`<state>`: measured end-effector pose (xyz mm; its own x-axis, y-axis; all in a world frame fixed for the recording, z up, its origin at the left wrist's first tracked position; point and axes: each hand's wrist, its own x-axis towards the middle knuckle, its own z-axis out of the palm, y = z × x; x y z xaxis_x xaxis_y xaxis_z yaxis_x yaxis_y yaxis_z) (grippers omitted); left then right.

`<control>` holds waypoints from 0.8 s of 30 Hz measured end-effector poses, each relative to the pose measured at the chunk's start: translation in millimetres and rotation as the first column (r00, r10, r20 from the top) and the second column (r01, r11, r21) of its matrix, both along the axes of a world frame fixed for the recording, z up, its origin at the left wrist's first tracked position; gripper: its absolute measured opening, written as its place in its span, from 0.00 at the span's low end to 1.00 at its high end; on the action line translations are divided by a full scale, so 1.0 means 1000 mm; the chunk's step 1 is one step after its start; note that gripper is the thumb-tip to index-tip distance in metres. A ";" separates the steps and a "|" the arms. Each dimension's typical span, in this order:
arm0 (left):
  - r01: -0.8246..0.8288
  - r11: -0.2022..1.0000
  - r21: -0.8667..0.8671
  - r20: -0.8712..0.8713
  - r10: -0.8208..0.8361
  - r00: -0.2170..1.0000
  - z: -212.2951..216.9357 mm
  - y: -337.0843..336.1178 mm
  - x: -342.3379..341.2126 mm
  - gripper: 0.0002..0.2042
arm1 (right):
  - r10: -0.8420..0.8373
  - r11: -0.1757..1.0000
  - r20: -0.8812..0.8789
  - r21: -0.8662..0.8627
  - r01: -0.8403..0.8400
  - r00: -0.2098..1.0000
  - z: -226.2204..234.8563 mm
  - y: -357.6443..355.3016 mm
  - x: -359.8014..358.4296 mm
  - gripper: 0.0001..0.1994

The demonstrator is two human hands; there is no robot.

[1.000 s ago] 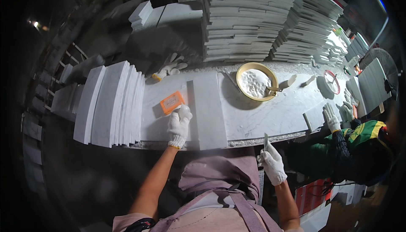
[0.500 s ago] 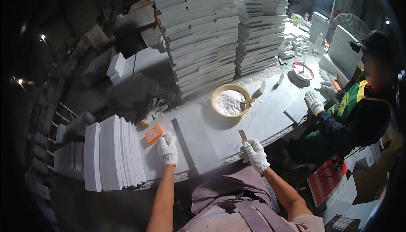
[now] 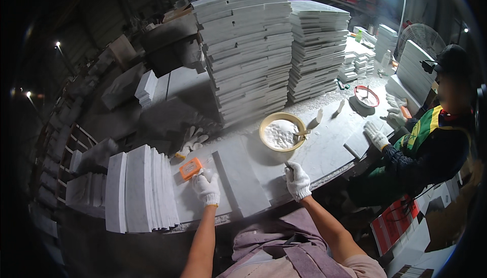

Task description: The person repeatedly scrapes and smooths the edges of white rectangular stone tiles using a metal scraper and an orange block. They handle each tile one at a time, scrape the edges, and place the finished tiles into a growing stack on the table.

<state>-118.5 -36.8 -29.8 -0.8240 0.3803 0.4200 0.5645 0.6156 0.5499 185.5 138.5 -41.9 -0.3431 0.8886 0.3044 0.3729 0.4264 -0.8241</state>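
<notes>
My left hand (image 3: 206, 188), in a white knit glove, rests on the work surface with its fingers loosely apart. Its fingertips reach the near corner of an orange hand-sized block (image 3: 190, 168), which lies flat. My right hand (image 3: 298, 181), gloved alike, is closed around a flat-bladed scraper (image 3: 288, 166) seen almost edge-on; most of it is hidden by the glove. Between the hands lies a long grey-white stone slab (image 3: 241, 184) across the front edge of the table. Beyond my right hand stands a yellowish bowl (image 3: 262, 132) of white paste, with a spatula (image 3: 303, 132) leaning in it.
Tall stacks of stone slabs (image 3: 248, 55) rise behind the bowl. More slabs (image 3: 139, 189) stand on edge at the left, near a spare glove (image 3: 192, 141). On the right a co-worker (image 3: 426, 136) has gloved hands over a slab, near a red-rimmed bowl (image 3: 366, 96).
My right hand has moved up and left toward the bowl, and the scraper has turned from broadside to nearly edge-on. The view has shifted slightly; my left hand stays beside the orange block.
</notes>
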 end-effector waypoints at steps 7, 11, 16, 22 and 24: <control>0.014 0.996 0.088 0.003 -0.014 1.000 -0.002 0.000 0.001 0.23 | -0.040 0.999 -0.076 0.033 0.043 0.996 -0.003 -0.005 -0.001 0.13; -0.009 0.998 0.059 -0.024 0.011 1.000 -0.013 0.000 -0.003 0.25 | -0.063 0.980 -0.084 0.185 0.077 0.994 -0.004 -0.004 -0.003 0.12; -0.024 1.000 -0.003 -0.030 0.024 0.999 -0.022 -0.002 -0.007 0.30 | -0.050 0.958 -0.131 0.273 0.085 0.990 -0.007 -0.003 -0.001 0.09; 0.000 0.999 0.032 0.035 -0.001 0.999 -0.017 -0.002 -0.004 0.34 | -0.014 0.978 -0.119 0.204 0.038 0.993 -0.002 -0.003 0.003 0.09; 0.004 0.999 0.049 0.034 -0.005 0.999 -0.015 -0.001 -0.003 0.34 | -0.004 0.998 -0.116 0.060 0.011 0.993 0.001 -0.005 0.004 0.12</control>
